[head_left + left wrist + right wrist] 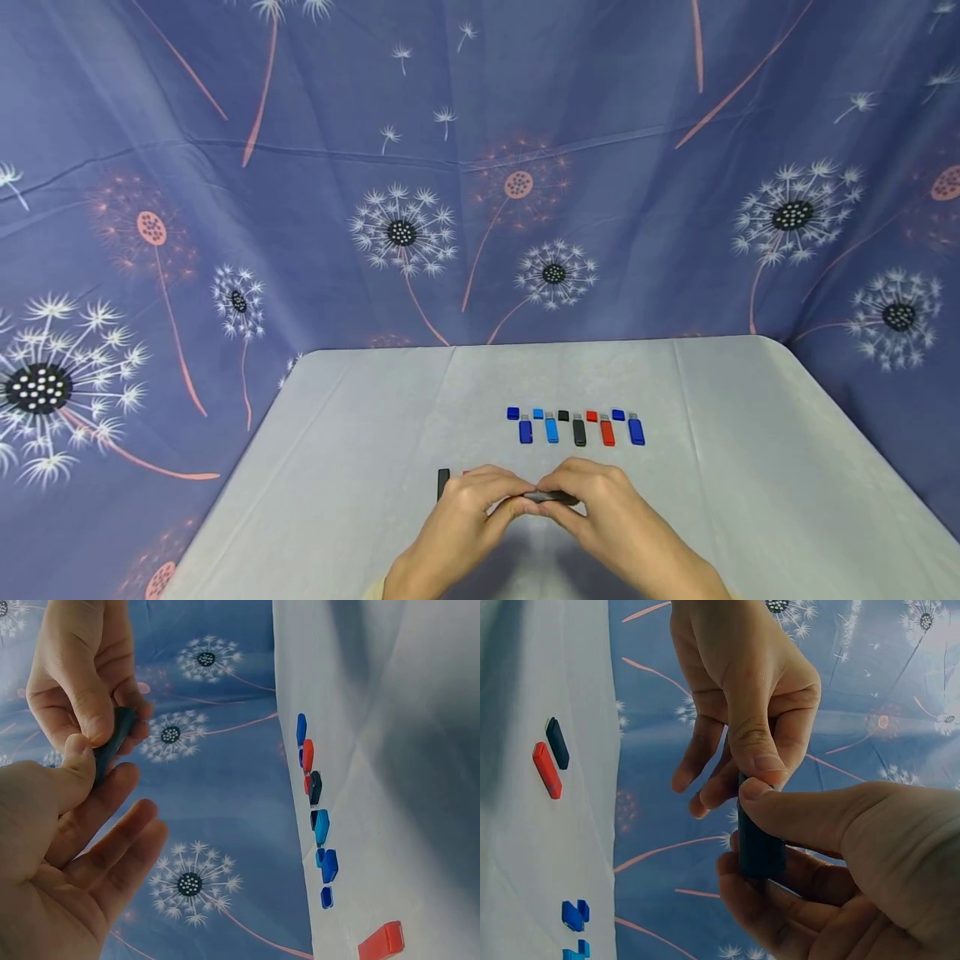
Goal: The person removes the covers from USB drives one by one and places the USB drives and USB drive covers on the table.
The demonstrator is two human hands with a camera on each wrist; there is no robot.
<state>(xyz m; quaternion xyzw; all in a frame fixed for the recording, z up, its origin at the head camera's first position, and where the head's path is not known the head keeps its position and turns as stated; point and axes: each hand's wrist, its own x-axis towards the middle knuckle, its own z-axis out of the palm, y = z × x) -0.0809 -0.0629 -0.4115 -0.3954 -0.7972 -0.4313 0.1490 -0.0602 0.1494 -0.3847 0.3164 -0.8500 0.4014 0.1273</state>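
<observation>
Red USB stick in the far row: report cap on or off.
Off: the red stick shows its metal plug, the red cap lying separately.

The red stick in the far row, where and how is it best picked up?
Probably pinch the red stick by the long edges of its body, from above on the person's side: it lies flat, its metal plug pointing away, and gaps show on both sides.

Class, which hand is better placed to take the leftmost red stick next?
Probably the left hand: the red stick lies just beyond it, farther from the right hand. Both hold a dark stick.
</observation>
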